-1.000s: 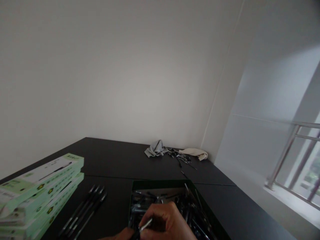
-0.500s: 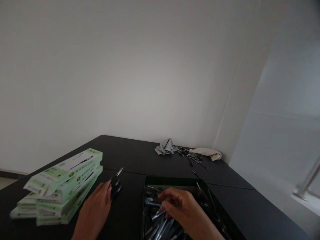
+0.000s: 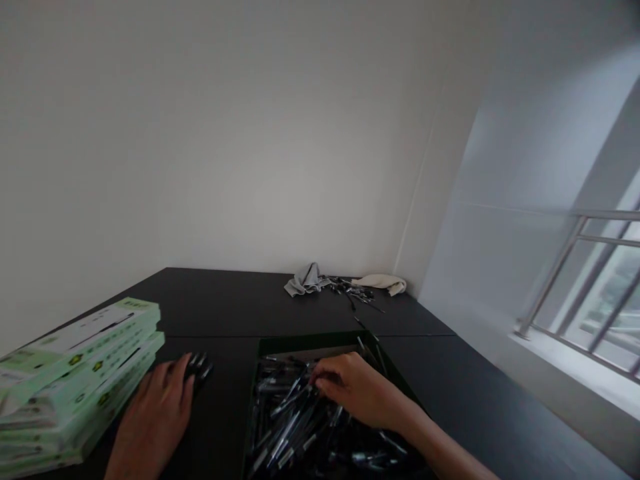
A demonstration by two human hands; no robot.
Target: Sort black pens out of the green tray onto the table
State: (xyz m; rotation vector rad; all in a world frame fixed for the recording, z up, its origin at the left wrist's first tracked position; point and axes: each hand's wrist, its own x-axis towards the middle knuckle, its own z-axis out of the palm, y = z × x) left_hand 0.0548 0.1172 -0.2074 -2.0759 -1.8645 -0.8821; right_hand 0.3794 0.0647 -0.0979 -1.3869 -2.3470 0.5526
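My left hand [image 3: 155, 413] is closed around a small bunch of dark pens [image 3: 200, 368], their clear ends sticking out past the fingers. It is just right of a stack of green and white pen boxes [image 3: 83, 373]. Inside a dark green tray [image 3: 310, 341], many black pens with clear parts [image 3: 287, 430] lie in a loose heap. My right hand [image 3: 353, 390] reaches over that heap with thumb and fingers pinched at the end of a pen. The fingertips partly hide this pen.
At the table's back edge lie a grey cloth [image 3: 305, 281], a cream cloth [image 3: 383, 283] and a scatter of dark pens or pen parts [image 3: 353, 291]. The black table [image 3: 225, 303] meets a pale wall. A metal railing [image 3: 550, 273] and window are on the right.
The view has turned right, so the boxes, tray and cloths sit further left. My left hand with its pens is lower and tilted differently. My right hand is still at the pen heap, fingers pinched.
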